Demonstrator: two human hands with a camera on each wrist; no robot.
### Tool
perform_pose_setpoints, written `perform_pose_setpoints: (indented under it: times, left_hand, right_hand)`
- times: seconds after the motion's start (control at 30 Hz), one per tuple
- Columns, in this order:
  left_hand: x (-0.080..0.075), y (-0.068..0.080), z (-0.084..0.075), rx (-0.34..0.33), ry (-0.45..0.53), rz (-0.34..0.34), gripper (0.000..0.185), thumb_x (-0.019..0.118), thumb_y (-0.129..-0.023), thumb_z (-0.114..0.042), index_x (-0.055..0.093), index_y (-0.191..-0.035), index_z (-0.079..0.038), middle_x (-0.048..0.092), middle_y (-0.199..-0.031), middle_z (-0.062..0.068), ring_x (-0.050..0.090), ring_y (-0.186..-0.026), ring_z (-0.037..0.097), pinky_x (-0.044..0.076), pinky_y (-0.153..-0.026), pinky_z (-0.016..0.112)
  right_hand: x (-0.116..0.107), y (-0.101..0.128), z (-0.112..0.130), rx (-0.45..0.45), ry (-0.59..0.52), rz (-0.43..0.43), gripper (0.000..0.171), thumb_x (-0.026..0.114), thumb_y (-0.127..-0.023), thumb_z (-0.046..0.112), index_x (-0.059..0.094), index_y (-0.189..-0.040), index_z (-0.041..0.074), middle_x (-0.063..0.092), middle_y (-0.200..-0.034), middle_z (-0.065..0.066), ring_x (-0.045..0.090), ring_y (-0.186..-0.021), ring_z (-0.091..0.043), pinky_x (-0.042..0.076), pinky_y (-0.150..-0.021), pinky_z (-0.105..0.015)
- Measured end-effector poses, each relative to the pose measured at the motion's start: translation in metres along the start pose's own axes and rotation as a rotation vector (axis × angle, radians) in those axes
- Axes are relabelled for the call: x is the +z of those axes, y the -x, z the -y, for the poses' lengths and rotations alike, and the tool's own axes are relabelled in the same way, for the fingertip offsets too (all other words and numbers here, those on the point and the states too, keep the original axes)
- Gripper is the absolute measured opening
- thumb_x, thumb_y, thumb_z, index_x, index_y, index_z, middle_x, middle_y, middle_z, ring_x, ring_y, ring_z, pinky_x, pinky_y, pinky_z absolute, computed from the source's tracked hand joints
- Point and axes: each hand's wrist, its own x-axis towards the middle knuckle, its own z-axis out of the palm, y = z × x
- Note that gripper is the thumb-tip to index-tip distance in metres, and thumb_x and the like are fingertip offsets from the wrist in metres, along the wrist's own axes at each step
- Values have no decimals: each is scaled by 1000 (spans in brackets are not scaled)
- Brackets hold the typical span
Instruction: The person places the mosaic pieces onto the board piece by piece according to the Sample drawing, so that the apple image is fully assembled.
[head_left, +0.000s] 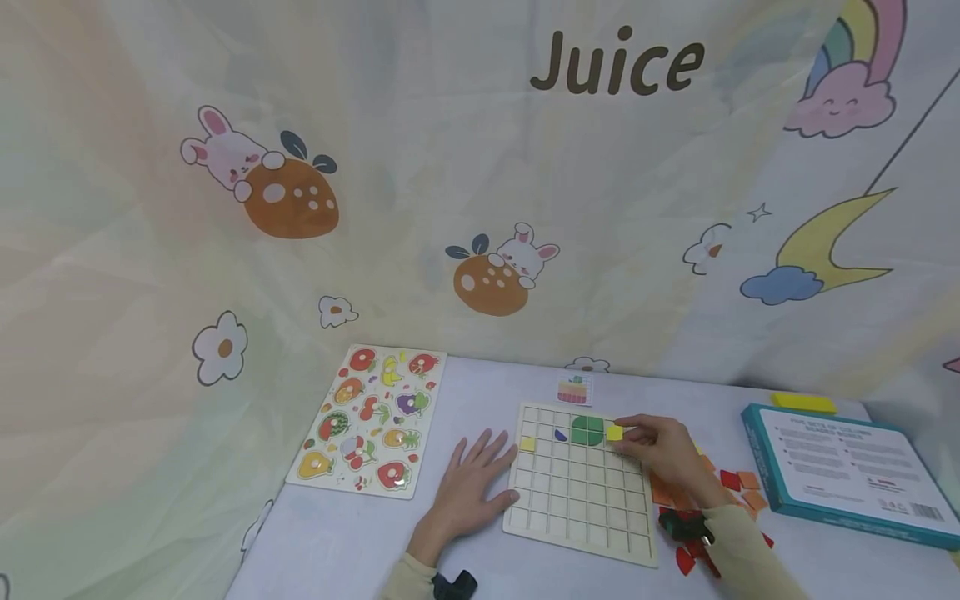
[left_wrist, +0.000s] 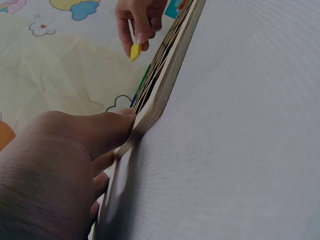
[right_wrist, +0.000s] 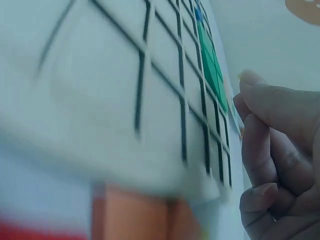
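Observation:
A wooden grid board (head_left: 577, 500) lies on the table. Between thumb and fingers, my right hand (head_left: 663, 450) pinches a yellow square tile (head_left: 614, 433) over the board's upper right; in the left wrist view this tile (left_wrist: 135, 52) is held above the surface. Green tiles (head_left: 587, 430) form a rounded patch in the upper rows, with a small blue tile (head_left: 561, 435) to their left. Another yellow tile (head_left: 528, 444) sits near the left edge. My left hand (head_left: 468, 487) rests with fingers spread beside the board, its thumb touching the board's edge (left_wrist: 150, 112).
Loose orange tiles (head_left: 752, 500) and red tiles (head_left: 685, 561) lie right of the board, partly under my right arm. A teal box (head_left: 847, 475) and a yellow block (head_left: 803, 403) are farther right. A fruit puzzle board (head_left: 375, 417) lies left; a cake picture card (head_left: 574, 389) lies behind the grid.

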Motion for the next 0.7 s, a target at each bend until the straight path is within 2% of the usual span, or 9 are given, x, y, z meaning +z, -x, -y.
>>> perform_pose_setpoints:
  times: [0.17, 0.43, 0.7]
  left_hand:
    - [1, 0, 0, -1, -1, -2, 68, 56, -100, -59, 51, -159, -25, 37, -173, -2, 25, -164, 30, 15, -132, 64]
    - [1, 0, 1, -6, -6, 13, 68, 57, -100, -59, 50, -160, -27, 35, -174, -3, 23, -165, 29, 13, -133, 64]
    - [4, -1, 4, 8, -27, 7, 69, 55, -101, -61, 48, -161, -27, 34, -174, -3, 24, -164, 29, 15, -132, 65]
  right_hand:
    - [21, -5, 10, 3, -17, -3, 45, 87, -90, 28, 75, -129, 10, 79, -98, -1, 68, -82, -13, 54, -71, -21]
    - [50, -10, 28, -199, -7, -15, 31, 88, -88, 21, 79, -117, 13, 76, -91, 6, 64, -75, -6, 54, -66, -21]
    - [68, -16, 41, -312, 75, 21, 29, 91, -85, 31, 83, -112, 23, 70, -91, 11, 53, -74, -4, 47, -67, -23]
